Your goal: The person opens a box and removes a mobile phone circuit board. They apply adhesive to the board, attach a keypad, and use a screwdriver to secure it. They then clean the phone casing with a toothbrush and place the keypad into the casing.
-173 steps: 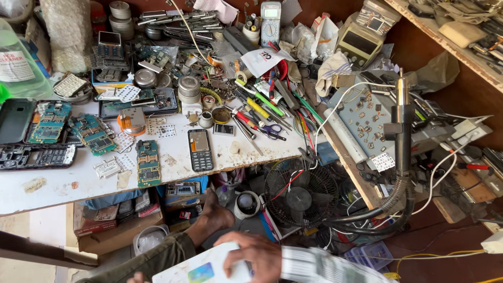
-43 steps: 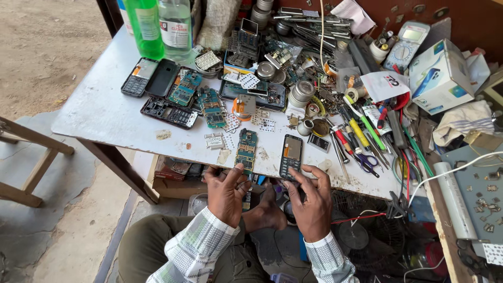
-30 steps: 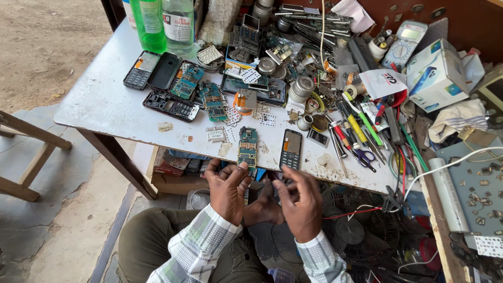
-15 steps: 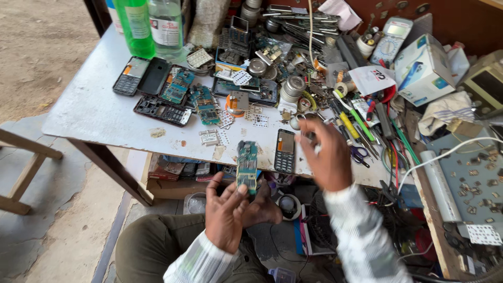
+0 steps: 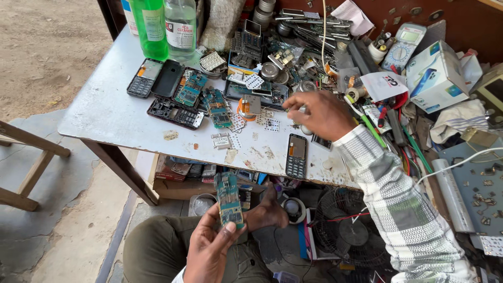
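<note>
My left hand (image 5: 212,246) holds a green phone circuit board (image 5: 229,199) upright over my lap, below the table's front edge. My right hand (image 5: 317,112) reaches out over the white worktable (image 5: 110,112), fingers curled loosely above small metal parts; whether it holds anything is unclear. Just in front of that hand lies a black keypad phone (image 5: 296,155). More circuit boards (image 5: 216,106) and an open phone frame (image 5: 175,113) lie to the left of it.
A green bottle (image 5: 149,26) and a clear bottle (image 5: 181,23) stand at the table's back left. Tools, tweezers, a multimeter (image 5: 402,46) and a white box (image 5: 436,77) crowd the right side. A fan (image 5: 351,233) sits under the table. A wooden stool (image 5: 21,167) stands left.
My two hands were together over my lap; the right hand has left and reached up over the table, while the left hand has kept the circuit board and lowered it.
</note>
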The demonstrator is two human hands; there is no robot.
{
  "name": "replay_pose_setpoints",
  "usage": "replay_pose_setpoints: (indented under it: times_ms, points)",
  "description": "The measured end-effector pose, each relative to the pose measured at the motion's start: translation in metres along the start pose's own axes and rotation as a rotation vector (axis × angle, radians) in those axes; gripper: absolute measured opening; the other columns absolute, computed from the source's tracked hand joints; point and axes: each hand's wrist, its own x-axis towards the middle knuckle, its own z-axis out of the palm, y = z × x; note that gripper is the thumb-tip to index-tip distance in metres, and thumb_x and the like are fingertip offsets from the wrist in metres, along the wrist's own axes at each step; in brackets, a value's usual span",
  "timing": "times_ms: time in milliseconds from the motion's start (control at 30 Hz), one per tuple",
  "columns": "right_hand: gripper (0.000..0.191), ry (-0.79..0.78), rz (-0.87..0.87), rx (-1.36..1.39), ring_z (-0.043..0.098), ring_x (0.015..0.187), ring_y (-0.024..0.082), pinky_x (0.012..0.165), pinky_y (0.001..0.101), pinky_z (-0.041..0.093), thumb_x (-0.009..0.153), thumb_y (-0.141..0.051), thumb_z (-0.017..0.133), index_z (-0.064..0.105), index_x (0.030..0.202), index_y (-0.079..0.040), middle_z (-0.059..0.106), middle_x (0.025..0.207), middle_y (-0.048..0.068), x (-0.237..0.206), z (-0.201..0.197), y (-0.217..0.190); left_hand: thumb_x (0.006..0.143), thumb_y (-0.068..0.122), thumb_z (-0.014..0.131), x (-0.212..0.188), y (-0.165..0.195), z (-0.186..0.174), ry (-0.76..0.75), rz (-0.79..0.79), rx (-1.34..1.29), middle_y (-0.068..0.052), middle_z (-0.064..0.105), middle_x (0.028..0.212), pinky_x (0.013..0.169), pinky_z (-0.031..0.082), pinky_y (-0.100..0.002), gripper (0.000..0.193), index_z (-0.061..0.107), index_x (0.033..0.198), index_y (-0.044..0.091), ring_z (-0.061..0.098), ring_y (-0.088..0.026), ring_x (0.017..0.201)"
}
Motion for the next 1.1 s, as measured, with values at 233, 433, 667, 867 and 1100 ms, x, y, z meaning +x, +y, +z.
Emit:
replay_pose_setpoints:
  times_ms: [233, 433, 667, 867, 1100]
  points:
    - [0.03, -0.054, -0.197, -0.075, 0.07, 0.078, 0.021, 0.067, 0.0388, 0.055, 0.086, -0.032, 0.079, 0.075, 0.113, -0.019, 0.07, 0.087, 0.003, 0.006, 0.041, -0.046, 0.086, -0.006, 0.064, -0.005, -0.004, -0.011, -0.045, 0.057, 0.018, -0.018, 0.064, 0.128, 0.095, 0.06, -0.042, 0.058, 0.043, 0.141, -0.001, 0.07, -0.029, 0.116]
    - [0.042, -0.108, -0.205, 0.008, 0.069, 0.078, 0.021, 0.071, 0.039, 0.055, 0.084, -0.038, 0.079, 0.071, 0.121, -0.02, 0.068, 0.087, 0.001, 0.005, 0.08, -0.077, 0.084, -0.007, 0.063, -0.011, 0.009, -0.007, -0.035, 0.026, 0.035, -0.016, 0.064, 0.138, 0.093, 0.06, -0.039, 0.073, 0.035, 0.149, 0.011, 0.07, -0.027, 0.116]
    - [0.042, -0.141, -0.193, 0.006, 0.066, 0.088, 0.023, 0.076, 0.0427, 0.053, 0.082, -0.041, 0.081, 0.074, 0.12, -0.024, 0.065, 0.087, 0.004, 0.015, 0.092, -0.068, 0.086, -0.003, 0.065, -0.015, 0.022, -0.009, -0.108, 0.068, -0.063, -0.016, 0.062, 0.14, 0.099, 0.056, -0.043, 0.071, 0.036, 0.15, 0.008, 0.067, -0.028, 0.122]
    - [0.042, -0.183, -0.25, 0.016, 0.066, 0.089, 0.022, 0.078, 0.0421, 0.052, 0.075, -0.038, 0.087, 0.072, 0.109, -0.017, 0.064, 0.091, 0.004, 0.024, 0.089, -0.065, 0.089, 0.0, 0.066, -0.009, 0.031, -0.015, -0.197, 0.08, -0.177, -0.02, 0.059, 0.142, 0.103, 0.055, -0.049, 0.071, 0.034, 0.152, 0.009, 0.064, -0.032, 0.127]
    - [0.039, -0.116, -0.206, 0.062, 0.067, 0.076, 0.019, 0.068, 0.0378, 0.053, 0.08, -0.03, 0.086, 0.065, 0.105, -0.01, 0.07, 0.096, 0.001, 0.007, 0.075, -0.089, 0.09, -0.003, 0.065, -0.006, 0.036, -0.019, -0.228, 0.094, -0.18, -0.016, 0.055, 0.146, 0.1, 0.059, -0.047, 0.07, 0.033, 0.152, 0.01, 0.062, -0.032, 0.128]
